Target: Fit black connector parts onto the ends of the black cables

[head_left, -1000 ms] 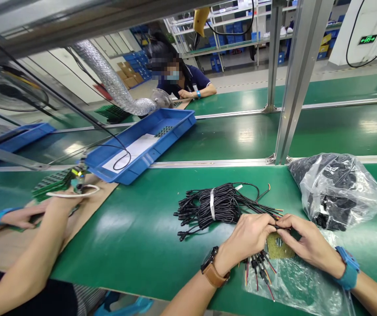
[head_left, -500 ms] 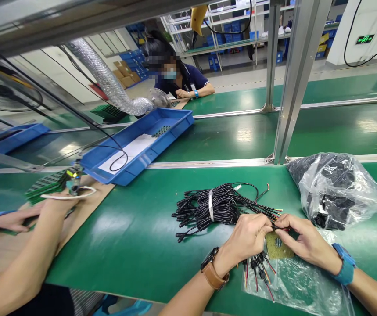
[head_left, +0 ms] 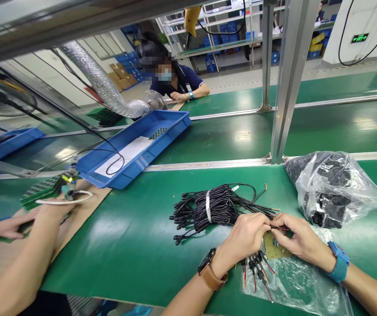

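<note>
Bright, even overhead light

Glare patches streak the glossy green belt [head_left: 135, 228]; wide-angle lens bends the edges; one face is blurred.

drifted a little up and left in the head view along with everything else, camera shift mostly. left hand [head_left: 248, 235] and right hand [head_left: 298, 239] pinched closer together just beside the tied cable bundle [head_left: 214, 206], fingertips now meeting over the red wire [head_left: 278, 228]. co-worker's hand [head_left: 55, 206] slid slightly left.
</note>
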Action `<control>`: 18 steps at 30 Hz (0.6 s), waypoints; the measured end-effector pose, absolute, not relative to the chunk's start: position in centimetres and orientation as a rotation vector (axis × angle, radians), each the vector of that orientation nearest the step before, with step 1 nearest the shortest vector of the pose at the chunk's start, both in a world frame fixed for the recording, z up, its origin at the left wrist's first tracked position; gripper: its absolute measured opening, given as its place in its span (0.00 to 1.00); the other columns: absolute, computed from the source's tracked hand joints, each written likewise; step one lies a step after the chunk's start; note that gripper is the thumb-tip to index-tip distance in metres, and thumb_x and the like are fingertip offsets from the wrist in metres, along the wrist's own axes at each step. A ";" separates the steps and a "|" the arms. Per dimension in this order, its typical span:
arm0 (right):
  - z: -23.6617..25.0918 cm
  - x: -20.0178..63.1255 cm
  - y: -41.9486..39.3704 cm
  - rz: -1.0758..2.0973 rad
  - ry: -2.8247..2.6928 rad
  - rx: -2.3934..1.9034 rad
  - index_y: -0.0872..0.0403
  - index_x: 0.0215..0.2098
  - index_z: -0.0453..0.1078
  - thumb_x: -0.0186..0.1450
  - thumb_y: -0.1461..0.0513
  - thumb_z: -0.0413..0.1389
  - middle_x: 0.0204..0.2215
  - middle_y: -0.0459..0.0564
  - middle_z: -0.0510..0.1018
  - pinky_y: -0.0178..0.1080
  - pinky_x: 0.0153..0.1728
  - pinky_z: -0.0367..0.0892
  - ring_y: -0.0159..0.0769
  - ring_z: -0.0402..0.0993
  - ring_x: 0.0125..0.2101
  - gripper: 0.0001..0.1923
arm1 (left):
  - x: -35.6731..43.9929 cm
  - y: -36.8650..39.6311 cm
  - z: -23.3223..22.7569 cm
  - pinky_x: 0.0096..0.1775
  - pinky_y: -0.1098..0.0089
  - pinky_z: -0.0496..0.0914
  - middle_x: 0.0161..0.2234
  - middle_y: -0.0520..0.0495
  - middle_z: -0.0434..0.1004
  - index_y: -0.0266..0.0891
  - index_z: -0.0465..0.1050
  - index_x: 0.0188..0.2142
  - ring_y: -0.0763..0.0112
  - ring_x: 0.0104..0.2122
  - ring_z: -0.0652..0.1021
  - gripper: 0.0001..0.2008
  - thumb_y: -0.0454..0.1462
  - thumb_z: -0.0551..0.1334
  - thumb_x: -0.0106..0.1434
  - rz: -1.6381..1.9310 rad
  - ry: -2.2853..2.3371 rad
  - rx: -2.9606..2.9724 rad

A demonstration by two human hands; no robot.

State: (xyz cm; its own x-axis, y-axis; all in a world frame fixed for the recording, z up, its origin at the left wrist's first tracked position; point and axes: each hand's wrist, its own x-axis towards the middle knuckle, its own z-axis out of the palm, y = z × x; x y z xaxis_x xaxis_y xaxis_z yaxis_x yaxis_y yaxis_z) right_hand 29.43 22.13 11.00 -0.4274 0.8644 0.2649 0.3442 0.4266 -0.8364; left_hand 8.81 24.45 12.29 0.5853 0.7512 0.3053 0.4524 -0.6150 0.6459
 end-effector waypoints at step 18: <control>11.3 29.0 22.3 0.949 -1.941 -1.041 0.52 0.38 0.72 0.71 0.63 0.53 0.32 0.47 0.79 0.36 0.33 0.68 0.34 0.74 0.31 0.05 | 8.8 24.4 11.6 0.31 0.69 0.62 0.25 0.51 0.74 0.39 0.68 0.29 0.69 0.26 0.74 0.09 0.27 0.57 0.63 0.809 1.016 2.268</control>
State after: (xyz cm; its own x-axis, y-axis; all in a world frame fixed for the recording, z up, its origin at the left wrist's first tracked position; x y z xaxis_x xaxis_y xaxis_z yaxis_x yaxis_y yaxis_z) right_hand 28.99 22.29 11.31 -0.4095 0.8775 0.2494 0.3419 0.4011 -0.8499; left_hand 8.79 24.45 11.59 0.5401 0.7844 0.3049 0.4727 -0.5825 0.6613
